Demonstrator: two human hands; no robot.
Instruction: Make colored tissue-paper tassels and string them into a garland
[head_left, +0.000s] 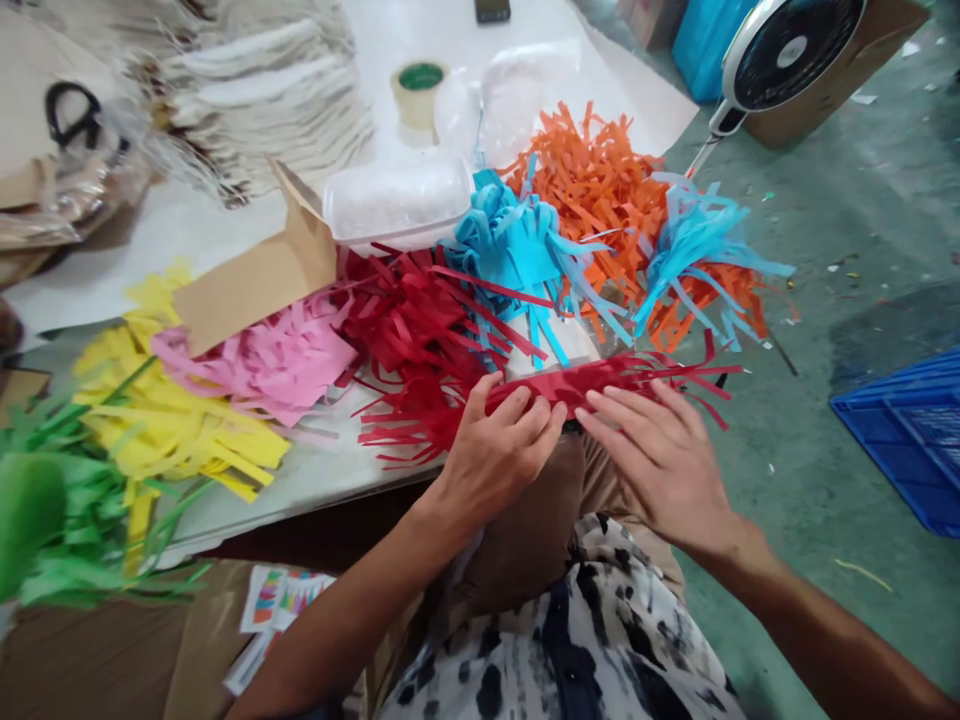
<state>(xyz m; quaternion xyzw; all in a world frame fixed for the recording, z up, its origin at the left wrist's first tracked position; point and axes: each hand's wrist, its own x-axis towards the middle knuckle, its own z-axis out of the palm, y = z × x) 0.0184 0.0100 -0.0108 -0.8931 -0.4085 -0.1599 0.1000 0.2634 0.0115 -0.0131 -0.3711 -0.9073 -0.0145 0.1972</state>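
Observation:
My left hand (499, 445) and my right hand (660, 455) press side by side on a red fringed paper strip (607, 378) that lies across my lap at the table's edge. The left fingers pinch the strip's solid band. My right hand's fingers lie flat and spread on it. Behind the strip sit piles of fringed paper: red (416, 330), blue (517, 245), orange (592, 185) and light blue (694, 240).
Pink (277, 360), yellow (169, 425) and green (64, 500) fringe piles cover the left of the white table (315, 475). A cardboard piece (255, 275), plastic box (397, 200), tape roll (418, 92) and scissors (71, 112) lie farther back. A fan (791, 45) and blue crate (907, 430) stand on the floor at right.

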